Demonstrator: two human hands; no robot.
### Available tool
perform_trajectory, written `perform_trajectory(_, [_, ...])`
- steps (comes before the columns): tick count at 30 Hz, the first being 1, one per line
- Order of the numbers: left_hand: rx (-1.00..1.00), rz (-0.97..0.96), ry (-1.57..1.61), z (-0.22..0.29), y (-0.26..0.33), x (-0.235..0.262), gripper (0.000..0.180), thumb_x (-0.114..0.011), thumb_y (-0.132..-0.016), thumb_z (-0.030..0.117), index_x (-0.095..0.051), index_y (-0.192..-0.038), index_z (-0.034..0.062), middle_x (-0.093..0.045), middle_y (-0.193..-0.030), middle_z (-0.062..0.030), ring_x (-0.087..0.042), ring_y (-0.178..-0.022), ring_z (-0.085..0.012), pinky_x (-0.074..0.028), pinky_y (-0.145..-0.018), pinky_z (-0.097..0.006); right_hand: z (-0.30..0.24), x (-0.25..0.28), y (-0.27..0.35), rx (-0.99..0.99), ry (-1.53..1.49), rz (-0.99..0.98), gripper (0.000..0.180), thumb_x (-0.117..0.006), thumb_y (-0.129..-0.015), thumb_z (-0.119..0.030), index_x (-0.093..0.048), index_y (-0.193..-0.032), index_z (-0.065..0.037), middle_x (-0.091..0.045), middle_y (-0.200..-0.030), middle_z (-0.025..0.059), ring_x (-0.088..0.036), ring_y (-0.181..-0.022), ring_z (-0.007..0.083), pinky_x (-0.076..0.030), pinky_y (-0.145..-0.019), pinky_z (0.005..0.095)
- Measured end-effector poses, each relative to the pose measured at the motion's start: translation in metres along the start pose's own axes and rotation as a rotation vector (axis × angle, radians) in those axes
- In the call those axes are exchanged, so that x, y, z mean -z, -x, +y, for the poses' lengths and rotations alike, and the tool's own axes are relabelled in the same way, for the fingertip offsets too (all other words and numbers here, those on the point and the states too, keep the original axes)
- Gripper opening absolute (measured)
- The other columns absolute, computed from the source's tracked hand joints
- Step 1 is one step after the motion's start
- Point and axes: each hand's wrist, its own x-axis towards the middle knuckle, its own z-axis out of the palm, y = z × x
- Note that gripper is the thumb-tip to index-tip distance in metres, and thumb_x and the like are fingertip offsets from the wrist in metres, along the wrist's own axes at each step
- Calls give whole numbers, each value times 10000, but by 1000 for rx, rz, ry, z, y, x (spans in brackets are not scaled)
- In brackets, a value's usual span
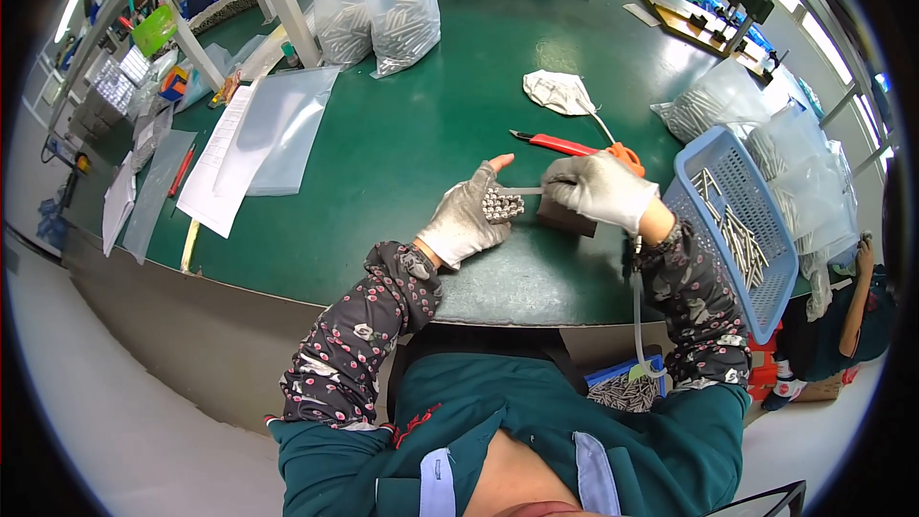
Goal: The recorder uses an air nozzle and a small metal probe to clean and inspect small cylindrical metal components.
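At the centre of the frame the gloved left hand (466, 218) lies palm up on the green table (402, 134), cupped around a bundle of metal pins (502, 204). The gloved right hand (598, 190) pinches one pin (527, 191) beside it (a blue basket (756, 297) of pins sits at right)

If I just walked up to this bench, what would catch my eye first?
Probably the two gloved hands at the near edge of the green table: the left hand cradles a bundle of metal pins while the right hand brings one pin to it. Next, the blue basket of pins on the right, and the bags of pins at the far side.
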Motion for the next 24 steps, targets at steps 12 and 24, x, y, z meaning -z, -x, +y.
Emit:
perform_trajectory(12, [6, 7, 74, -3, 1, -2, 869, -642, -644, -31, -224, -1396, 94, -496, -836, -3, -518, -774, -113, -445, -760, -234, 2, -7, -13, 53, -42, -88, 202, -566, -810, -216, -662, -866, -48, -658, -805, 124, -633, -704, 270, -501, -677, 326])
perform_trajectory(24, [33, 6, -4, -1, 1, 1, 858, -651, -640, -23, -243, -1385, 94, -520, -868, -7, -528, -791, -117, -452, -769, -245, 8, 14, -22, -159, 112, -44, 209, -547, -815, -202, -661, -903, -50, -660, -825, 137, -636, -743, 253, -500, -710, 319])
